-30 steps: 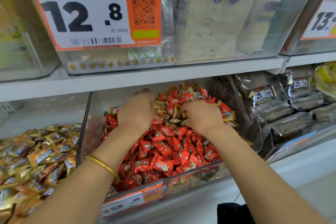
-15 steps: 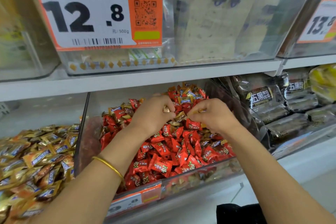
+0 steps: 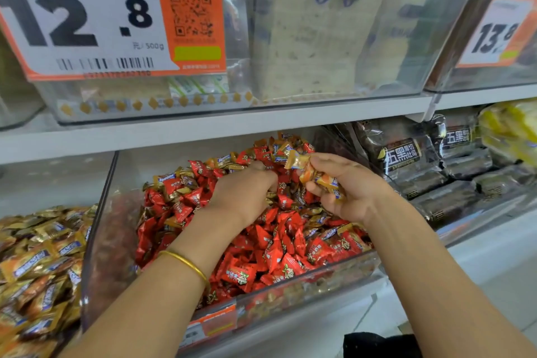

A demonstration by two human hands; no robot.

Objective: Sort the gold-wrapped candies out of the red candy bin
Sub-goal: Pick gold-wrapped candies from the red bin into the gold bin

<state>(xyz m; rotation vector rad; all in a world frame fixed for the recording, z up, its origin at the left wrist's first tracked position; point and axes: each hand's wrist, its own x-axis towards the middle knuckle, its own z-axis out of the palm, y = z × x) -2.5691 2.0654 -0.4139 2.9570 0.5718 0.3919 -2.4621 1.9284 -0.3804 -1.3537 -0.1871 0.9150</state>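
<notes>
In the red candy bin (image 3: 100, 229) left hand (image 3: 244, 195) burrows, grasp unclear; right hand (image 3: 356, 190) now clutches gold-wrapped candies (image 3: 318, 177).

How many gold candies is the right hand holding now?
3 gold candies in the right hand: top one, middle one, lowest. Others may be hidden in the palm.

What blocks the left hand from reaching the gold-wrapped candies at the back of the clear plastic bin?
Likely nothing, so yes. The left hand lies in the pile just before the gold-wrapped candies; the clear plastic bin is open-topped under the white shelf.
</notes>
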